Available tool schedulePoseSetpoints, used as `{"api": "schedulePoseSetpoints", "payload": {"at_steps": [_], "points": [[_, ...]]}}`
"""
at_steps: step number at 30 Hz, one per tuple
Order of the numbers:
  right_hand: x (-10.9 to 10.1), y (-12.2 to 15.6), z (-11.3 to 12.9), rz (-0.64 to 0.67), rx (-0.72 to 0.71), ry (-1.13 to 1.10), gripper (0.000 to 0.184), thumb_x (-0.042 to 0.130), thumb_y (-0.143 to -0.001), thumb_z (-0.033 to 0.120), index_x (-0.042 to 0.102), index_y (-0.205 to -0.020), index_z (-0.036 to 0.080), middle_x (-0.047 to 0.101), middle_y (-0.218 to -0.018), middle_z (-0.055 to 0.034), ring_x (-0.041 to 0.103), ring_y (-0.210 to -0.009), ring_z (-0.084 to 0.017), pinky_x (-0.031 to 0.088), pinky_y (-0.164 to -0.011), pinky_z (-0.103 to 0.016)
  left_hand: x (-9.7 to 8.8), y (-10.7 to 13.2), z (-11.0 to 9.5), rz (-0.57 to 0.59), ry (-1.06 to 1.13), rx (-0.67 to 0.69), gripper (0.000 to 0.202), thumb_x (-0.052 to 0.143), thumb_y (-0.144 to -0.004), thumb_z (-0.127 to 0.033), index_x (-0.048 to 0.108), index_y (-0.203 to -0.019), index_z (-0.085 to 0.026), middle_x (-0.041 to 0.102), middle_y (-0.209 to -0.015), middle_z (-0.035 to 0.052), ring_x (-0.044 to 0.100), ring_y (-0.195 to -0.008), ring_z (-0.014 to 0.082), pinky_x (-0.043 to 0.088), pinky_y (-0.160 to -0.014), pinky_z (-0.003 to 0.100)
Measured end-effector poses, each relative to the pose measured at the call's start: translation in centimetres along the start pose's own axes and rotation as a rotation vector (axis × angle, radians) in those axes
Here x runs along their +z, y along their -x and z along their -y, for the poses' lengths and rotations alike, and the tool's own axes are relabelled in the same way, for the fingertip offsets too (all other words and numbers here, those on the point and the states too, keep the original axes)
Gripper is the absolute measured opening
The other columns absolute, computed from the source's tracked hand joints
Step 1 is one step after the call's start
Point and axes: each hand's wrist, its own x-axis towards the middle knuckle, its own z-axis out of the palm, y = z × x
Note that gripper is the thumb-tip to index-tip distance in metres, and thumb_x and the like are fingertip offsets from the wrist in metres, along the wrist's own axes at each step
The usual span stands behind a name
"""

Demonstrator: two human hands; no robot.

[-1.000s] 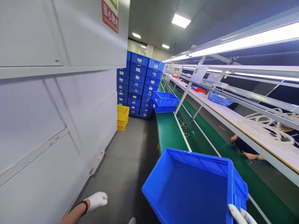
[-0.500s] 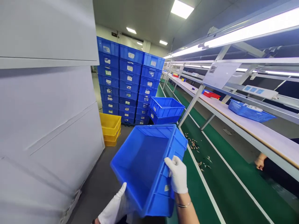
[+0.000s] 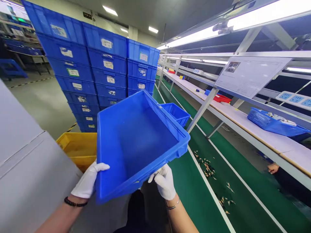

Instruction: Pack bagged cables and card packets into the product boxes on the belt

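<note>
A blue plastic crate (image 3: pixel 143 139) is held up in front of me, tilted so its bare inside faces me. My left hand (image 3: pixel 88 178), in a white glove, grips its left wall with the thumb over the rim. On the near right side, my right hand (image 3: pixel 165 181), also gloved in white, holds the crate from below the rim; some of its fingers are hidden beneath. Beyond the crate stand tall stacks of blue crates (image 3: pixel 109 64) with paper labels. Another blue crate (image 3: pixel 178 113) shows partly behind its right edge.
Yellow crates (image 3: pixel 77 149) stand at the left beside a light grey cabinet (image 3: pixel 21 145). To the right runs a green conveyor belt (image 3: pixel 194 194) bearing scattered small pieces (image 3: pixel 207 170). Above it is a long shelf (image 3: pixel 255 139) with a blue basket (image 3: pixel 277 123). Another person's hand (image 3: pixel 273 168) appears at far right.
The crate has turned and risen in my hands, its inside now wider in view. My right hand has shifted from its right wall to the near side. The stacks appear closer.
</note>
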Motion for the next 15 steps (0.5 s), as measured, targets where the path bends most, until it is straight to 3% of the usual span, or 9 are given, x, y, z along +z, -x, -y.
{"api": "schedulePoseSetpoints", "payload": {"at_steps": [5, 11, 13, 15], "points": [[-2.5, -7.4, -2.9, 0.026, -0.07, -0.022, 0.065, 0.087, -0.052, 0.059, 0.061, -0.099, 0.022, 0.071, -0.077, -0.0039, 0.063, -0.055, -0.018, 0.051, -0.052, -0.031, 3.1, -8.6, -7.9, 0.196, 0.062, 0.125, 0.086, 0.066, -0.059, -0.028, 0.044, -0.142, -0.029, 0.068, -0.12, 0.0028, 0.065, -0.108, 0.0339, 0.058, -0.091, 0.045], [-5.2, -17.6, -7.2, -0.007, -0.242, -0.15, 0.064, 0.084, -0.064, 0.052, 0.054, -0.114, 0.027, 0.072, -0.105, -0.0068, 0.07, -0.09, -0.022, 0.058, -0.074, -0.036, 9.3, -19.8, -17.4, 0.453, -0.011, 0.304, 0.088, 0.07, -0.066, -0.027, 0.039, -0.148, -0.031, 0.061, -0.134, 0.0019, 0.057, -0.123, 0.0314, 0.054, -0.1, 0.039], [-5.6, -20.7, -9.2, -0.019, -0.324, -0.143, 0.061, 0.081, -0.07, 0.05, 0.05, -0.119, 0.029, 0.069, -0.115, -0.0079, 0.067, -0.105, -0.023, 0.058, -0.08, -0.037, 11.3, -22.5, -19.8, 0.427, 0.033, 0.3, 0.072, 0.065, -0.077, -0.031, 0.044, -0.146, -0.026, 0.06, -0.135, 0.0026, 0.054, -0.128, 0.0272, 0.051, -0.105, 0.035], [-5.8, -23.7, -10.7, 0.007, -0.377, -0.056, 0.063, 0.078, -0.074, 0.049, 0.046, -0.125, 0.029, 0.063, -0.127, -0.0105, 0.061, -0.12, -0.025, 0.056, -0.088, -0.039, 13.0, -24.8, -21.2, 0.32, 0.147, 0.272, 0.054, 0.052, -0.09, -0.034, 0.049, -0.142, -0.021, 0.059, -0.137, 0.0035, 0.05, -0.132, 0.023, 0.045, -0.111, 0.033]]}}
